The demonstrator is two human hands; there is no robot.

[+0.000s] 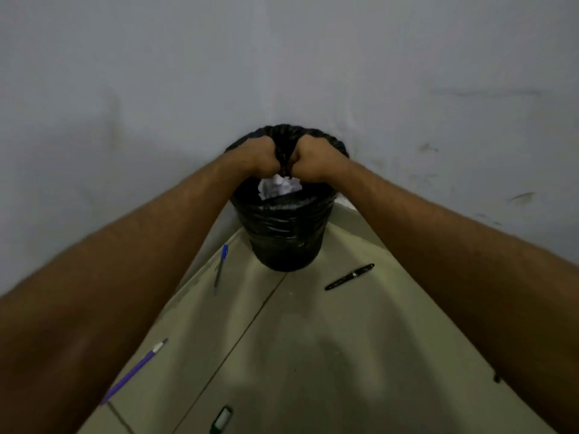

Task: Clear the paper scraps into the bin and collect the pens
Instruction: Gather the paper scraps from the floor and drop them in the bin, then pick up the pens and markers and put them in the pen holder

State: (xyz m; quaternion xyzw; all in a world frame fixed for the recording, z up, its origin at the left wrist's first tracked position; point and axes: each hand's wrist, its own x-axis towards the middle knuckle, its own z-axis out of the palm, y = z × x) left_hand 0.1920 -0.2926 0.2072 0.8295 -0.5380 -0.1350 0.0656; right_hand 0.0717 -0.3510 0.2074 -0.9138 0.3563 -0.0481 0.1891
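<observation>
A black bin [283,233] lined with a black plastic bag stands in the corner of the room. Crumpled white paper scraps [279,187] show inside its mouth. My left hand [261,155] and my right hand [310,155] are both fists, close together above the bin, each gripping gathered black bag plastic at the rim. On the floor lie a blue pen [221,268] left of the bin, a black pen [350,276] to its right, and a purple pen [134,371] nearer me on the left.
Grey walls [407,73] meet in a corner right behind the bin. The floor is pale tile [313,355] with dark joints. A small dark green and white object [221,419] lies at the bottom edge. A small dark speck [496,378] sits by my right forearm.
</observation>
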